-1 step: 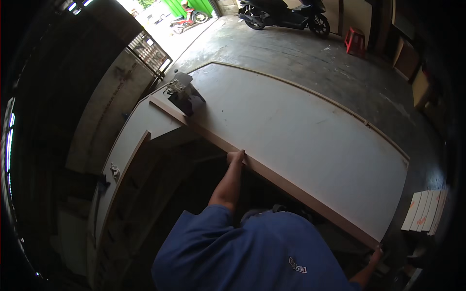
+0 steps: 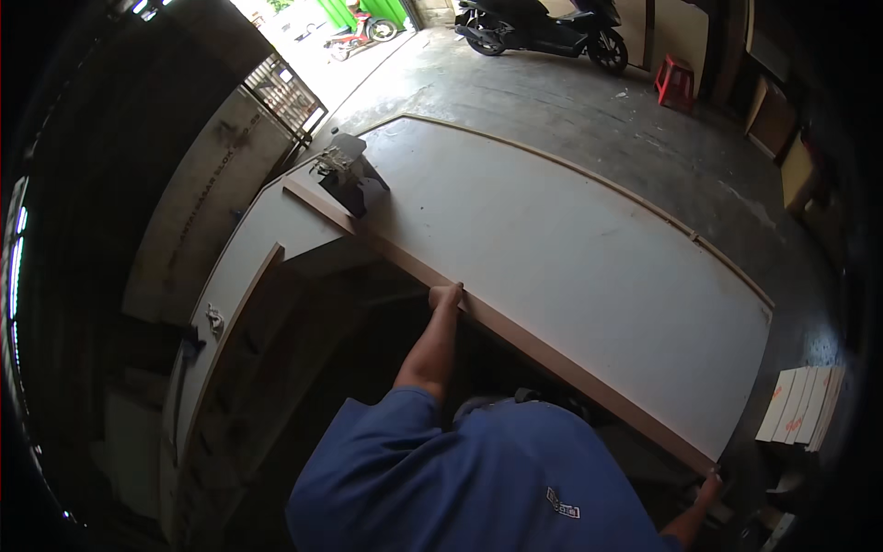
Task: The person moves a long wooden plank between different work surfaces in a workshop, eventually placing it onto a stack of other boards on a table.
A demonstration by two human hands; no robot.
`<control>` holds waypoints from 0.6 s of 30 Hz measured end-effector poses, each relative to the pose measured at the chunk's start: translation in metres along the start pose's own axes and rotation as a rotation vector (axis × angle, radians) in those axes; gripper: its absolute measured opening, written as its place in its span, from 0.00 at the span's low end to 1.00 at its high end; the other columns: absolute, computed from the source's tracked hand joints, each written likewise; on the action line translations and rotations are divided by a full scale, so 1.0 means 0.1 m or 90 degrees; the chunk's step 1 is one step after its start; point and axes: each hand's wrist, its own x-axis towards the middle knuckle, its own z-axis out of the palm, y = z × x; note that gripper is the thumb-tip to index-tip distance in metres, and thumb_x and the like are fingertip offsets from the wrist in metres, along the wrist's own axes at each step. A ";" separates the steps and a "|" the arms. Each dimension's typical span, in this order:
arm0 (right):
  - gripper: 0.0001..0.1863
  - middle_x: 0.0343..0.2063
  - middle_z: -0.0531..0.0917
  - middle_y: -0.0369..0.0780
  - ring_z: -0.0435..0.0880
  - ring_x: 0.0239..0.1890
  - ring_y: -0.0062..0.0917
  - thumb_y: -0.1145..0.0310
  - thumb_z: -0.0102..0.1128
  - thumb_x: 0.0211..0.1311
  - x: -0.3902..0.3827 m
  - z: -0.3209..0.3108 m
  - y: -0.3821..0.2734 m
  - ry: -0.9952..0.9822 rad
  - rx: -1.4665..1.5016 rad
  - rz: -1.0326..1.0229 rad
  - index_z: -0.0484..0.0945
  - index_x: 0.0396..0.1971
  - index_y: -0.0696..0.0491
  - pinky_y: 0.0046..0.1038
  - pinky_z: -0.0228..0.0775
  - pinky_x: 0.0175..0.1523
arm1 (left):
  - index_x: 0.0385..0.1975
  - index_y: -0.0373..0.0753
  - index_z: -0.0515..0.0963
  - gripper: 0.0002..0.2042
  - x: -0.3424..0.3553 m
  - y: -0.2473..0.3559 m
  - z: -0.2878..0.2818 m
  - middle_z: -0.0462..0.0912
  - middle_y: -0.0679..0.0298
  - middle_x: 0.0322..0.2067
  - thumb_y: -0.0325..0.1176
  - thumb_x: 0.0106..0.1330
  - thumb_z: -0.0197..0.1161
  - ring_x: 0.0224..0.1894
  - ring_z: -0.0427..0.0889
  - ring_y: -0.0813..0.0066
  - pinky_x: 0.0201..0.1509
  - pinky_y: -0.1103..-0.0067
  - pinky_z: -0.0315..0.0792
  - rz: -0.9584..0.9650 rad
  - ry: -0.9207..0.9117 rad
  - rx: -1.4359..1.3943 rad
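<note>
White and smooth on top, a broad angled desk with thin brown edging (image 2: 570,239) fills the middle of the view. On its narrow left arm lies a small crumpled whitish bundle (image 2: 214,318), with a dark blue object (image 2: 192,345) just beside it, too dim to make out. Next comes the left end of a long, straight brown wooden strip (image 2: 533,341), resting on the white surface; a dark grey, boxy metal piece of equipment (image 2: 344,179) stands close by that end. The strip runs down to the right along the desk's near edge.

Near the strip's middle, the person's bare left hand (image 2: 446,295) has its fingers curled at the near side and appears to pinch the strip. At the far right end, the bare right hand (image 2: 712,478) touches the strip by the desk's corner; it is too small and dark to tell whether its fingers are pressed together or spread. A stack of white boards with orange-red marks (image 2: 796,405) stands beyond that corner.

Hardly anything has changed: the view has shifted slightly, while both hands and the strip keep their places. That suggests a moment of steadying rather than moving the strip.
</note>
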 end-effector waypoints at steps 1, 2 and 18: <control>0.25 0.41 0.75 0.40 0.72 0.44 0.30 0.56 0.57 0.67 -0.05 0.01 -0.11 -0.042 -0.029 0.020 0.74 0.50 0.63 0.38 0.66 0.48 | 0.42 0.27 0.82 0.27 0.00 0.00 0.00 0.84 0.46 0.45 0.46 0.51 0.76 0.46 0.86 0.56 0.50 0.68 0.81 -0.008 -0.009 -0.001; 0.26 0.46 0.74 0.42 0.72 0.49 0.34 0.56 0.56 0.67 -0.12 0.01 -0.19 -0.034 -0.010 0.044 0.72 0.54 0.62 0.43 0.66 0.51 | 0.42 0.27 0.82 0.27 0.01 0.00 0.00 0.84 0.47 0.46 0.46 0.51 0.76 0.48 0.85 0.56 0.53 0.68 0.80 -0.031 -0.023 -0.020; 0.29 0.66 0.64 0.49 0.63 0.68 0.45 0.56 0.51 0.71 -0.10 0.04 -0.29 -0.055 -0.005 0.094 0.64 0.64 0.60 0.56 0.57 0.67 | 0.43 0.28 0.82 0.28 -0.14 0.08 -0.04 0.83 0.46 0.48 0.43 0.48 0.79 0.51 0.84 0.55 0.56 0.68 0.78 -0.052 0.062 -0.075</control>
